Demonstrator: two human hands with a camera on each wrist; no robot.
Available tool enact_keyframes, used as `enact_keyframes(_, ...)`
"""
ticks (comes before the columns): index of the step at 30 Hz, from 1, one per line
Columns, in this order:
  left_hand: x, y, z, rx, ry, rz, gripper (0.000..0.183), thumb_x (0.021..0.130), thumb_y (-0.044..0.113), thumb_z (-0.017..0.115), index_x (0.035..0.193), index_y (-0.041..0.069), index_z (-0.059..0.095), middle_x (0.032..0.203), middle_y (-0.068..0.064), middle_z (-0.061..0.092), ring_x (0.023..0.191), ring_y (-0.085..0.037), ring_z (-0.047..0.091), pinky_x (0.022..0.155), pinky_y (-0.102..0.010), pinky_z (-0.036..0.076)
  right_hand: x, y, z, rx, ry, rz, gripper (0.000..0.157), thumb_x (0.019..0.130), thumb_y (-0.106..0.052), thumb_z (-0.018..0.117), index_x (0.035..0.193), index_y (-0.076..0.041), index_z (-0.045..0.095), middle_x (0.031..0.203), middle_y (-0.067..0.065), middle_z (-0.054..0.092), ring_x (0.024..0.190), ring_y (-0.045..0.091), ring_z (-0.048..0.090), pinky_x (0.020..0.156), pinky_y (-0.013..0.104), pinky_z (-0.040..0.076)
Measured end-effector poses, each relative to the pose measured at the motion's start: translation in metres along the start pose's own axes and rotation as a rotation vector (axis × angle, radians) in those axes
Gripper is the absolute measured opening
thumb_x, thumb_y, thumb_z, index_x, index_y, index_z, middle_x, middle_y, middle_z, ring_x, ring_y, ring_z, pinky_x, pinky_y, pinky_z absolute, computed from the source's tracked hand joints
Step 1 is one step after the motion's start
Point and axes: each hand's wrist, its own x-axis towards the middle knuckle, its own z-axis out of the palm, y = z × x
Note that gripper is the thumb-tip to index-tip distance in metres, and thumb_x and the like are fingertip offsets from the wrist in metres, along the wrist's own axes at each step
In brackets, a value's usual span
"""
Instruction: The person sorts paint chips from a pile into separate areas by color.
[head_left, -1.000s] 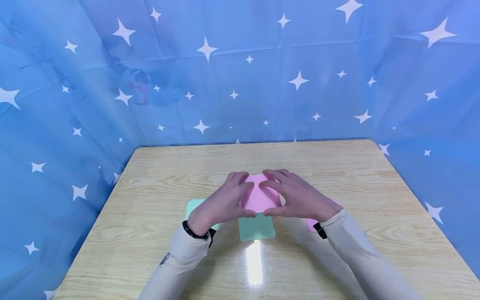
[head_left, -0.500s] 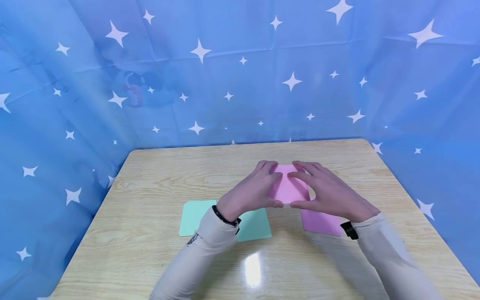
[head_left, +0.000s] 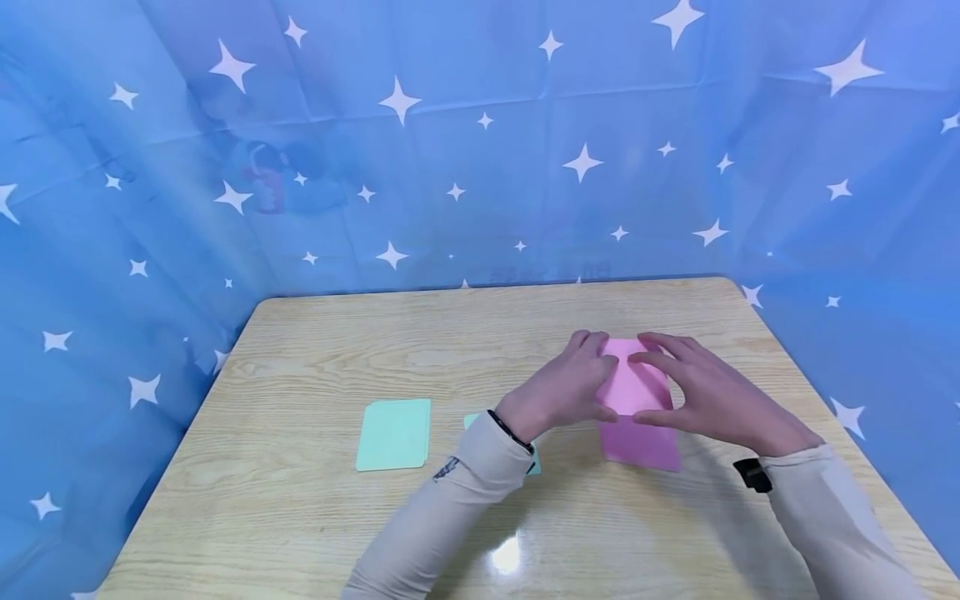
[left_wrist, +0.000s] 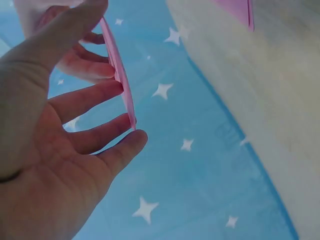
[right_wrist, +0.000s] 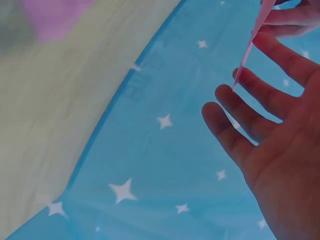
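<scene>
Both hands hold a thin pink square card point(head_left: 633, 385) up above the table, one at each side. My left hand point(head_left: 561, 390) pinches its left edge between thumb and fingers; in the left wrist view the card point(left_wrist: 120, 75) is seen nearly edge-on. My right hand point(head_left: 708, 398) pinches the right edge, and in the right wrist view the same card point(right_wrist: 251, 42) meets the fingertips. Below it on the table lies a darker pink card point(head_left: 641, 446), its far part hidden by the held one.
A small pile of mint-green cards point(head_left: 393, 435) lies left on the wooden table point(head_left: 315, 358). Another mint-green card point(head_left: 536, 464) is mostly hidden behind the left wrist. A blue curtain point(head_left: 510, 167) with white stars hangs behind the table and at its sides.
Both hands have carried the pink card to the right, from over the middle mint-green card to over the right-hand pink card. In the last half second it has also come slightly nearer.
</scene>
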Motion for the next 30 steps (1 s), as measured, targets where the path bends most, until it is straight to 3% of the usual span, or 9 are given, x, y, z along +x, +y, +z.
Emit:
enact_keyframes(8, 0.019, 0.013, 0.035, 0.062, -0.056, -0.015, 0.052, 0.083, 0.045, 0.084, 0.122, 0.014, 0.070, 0.139, -0.008, 0.052, 0.129, -0.022, 0.045, 0.105, -0.022, 0.044, -0.015, 0.025, 0.026, 0.011, -0.044, 0.038, 0.074, 0.080, -0.056, 0.083, 0.136, -0.010, 0.063, 0.151, 0.022, 0.047, 0.137, 0.045, 0.044, 0.101, 0.065, 0.046)
enact_keyframes(14, 0.027, 0.020, 0.059, 0.111, -0.098, -0.015, 0.047, 0.084, 0.049, 0.081, 0.116, 0.017, 0.070, 0.124, -0.003, 0.056, 0.115, -0.017, 0.046, 0.091, -0.018, 0.046, -0.023, 0.036, 0.048, 0.006, -0.085, 0.080, 0.079, 0.078, -0.066, 0.078, 0.133, -0.011, 0.065, 0.148, 0.023, 0.050, 0.135, 0.046, 0.046, 0.102, 0.067, 0.044)
enact_keyframes(23, 0.031, 0.027, 0.078, 0.125, -0.151, -0.024, 0.054, 0.081, 0.051, 0.083, 0.121, 0.019, 0.067, 0.119, 0.000, 0.058, 0.109, -0.015, 0.047, 0.090, -0.018, 0.045, -0.031, 0.043, 0.065, 0.019, -0.121, 0.115, 0.076, 0.073, -0.057, 0.087, 0.131, -0.013, 0.067, 0.147, 0.024, 0.052, 0.132, 0.048, 0.049, 0.101, 0.067, 0.045)
enact_keyframes(30, 0.032, 0.027, 0.085, 0.071, -0.190, -0.026, 0.052, 0.081, 0.050, 0.084, 0.120, 0.020, 0.067, 0.114, 0.001, 0.057, 0.105, -0.014, 0.047, 0.086, -0.019, 0.044, -0.033, 0.047, 0.072, 0.022, -0.137, 0.110, 0.071, 0.074, -0.050, 0.088, 0.131, -0.013, 0.068, 0.145, 0.021, 0.055, 0.130, 0.047, 0.051, 0.099, 0.064, 0.048)
